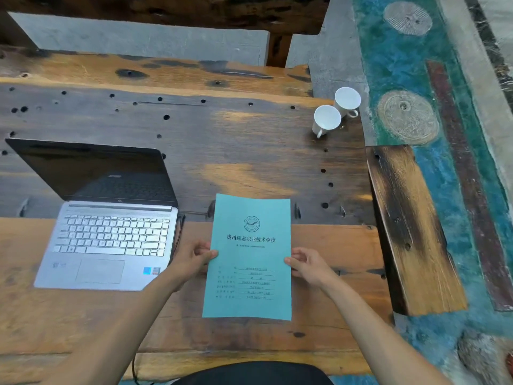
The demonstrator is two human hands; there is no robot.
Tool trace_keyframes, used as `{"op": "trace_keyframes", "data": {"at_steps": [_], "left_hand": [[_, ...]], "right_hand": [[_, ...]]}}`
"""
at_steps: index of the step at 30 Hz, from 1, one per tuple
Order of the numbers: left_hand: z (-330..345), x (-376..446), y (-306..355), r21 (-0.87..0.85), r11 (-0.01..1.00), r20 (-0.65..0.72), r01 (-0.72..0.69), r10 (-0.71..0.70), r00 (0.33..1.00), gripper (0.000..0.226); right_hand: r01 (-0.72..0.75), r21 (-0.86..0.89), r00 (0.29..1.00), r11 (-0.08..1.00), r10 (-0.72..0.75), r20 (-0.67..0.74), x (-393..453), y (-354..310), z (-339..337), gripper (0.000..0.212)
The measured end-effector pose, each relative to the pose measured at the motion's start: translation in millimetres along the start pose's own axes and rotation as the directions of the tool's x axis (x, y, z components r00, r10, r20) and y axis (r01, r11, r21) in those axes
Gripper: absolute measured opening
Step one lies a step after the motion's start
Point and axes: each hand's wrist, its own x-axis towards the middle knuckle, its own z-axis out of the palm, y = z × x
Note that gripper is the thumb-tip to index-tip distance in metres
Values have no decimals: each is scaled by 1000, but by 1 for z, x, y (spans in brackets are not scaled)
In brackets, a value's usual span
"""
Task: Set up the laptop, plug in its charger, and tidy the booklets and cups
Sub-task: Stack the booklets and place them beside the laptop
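Note:
A teal booklet [249, 257] with a round emblem and printed lines lies upright in front of me on the wooden table [249, 151]. My left hand [194, 258] pinches its left edge and my right hand [304, 263] pinches its right edge. To the left stands a silver laptop [108, 243], lid open, screen dark. A dark cable [180, 226] runs along the laptop's right side. Two white cups [337, 111] stand side by side at the table's far right corner.
A wooden bench plank [410, 226] sits just right of the table. Beyond it lies a teal painted floor [402, 59] with round stone inlays. A grey stone slab [138, 37] runs behind the table. A cord [134, 370] hangs over the table's near edge.

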Motion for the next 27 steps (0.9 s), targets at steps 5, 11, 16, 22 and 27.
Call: {"op": "trace_keyframes", "data": {"at_steps": [5,11,16,22,27], "left_hand": [[5,20,-17,-38,995,-44,90,-92,995,21],[5,23,-33,8,998,-106,65,-64,992,25],[8,16,-39,6,1000,-121,-26,27,992,25],[8,18,-41,14,1000,-124,2,0,992,25],[11,15,-38,32,999,-153,-38,43,987,19]], "right_hand": [[-74,11,997,997,74,-7,26,7,5,12],[-120,101,990,988,127,-64,36,16,6,13],[-106,118,982,987,123,-146,37,18,8,16],[-141,71,974,987,152,-170,39,17,11,15],[-132,-94,973,987,111,-202,40,18,10,9]]}}
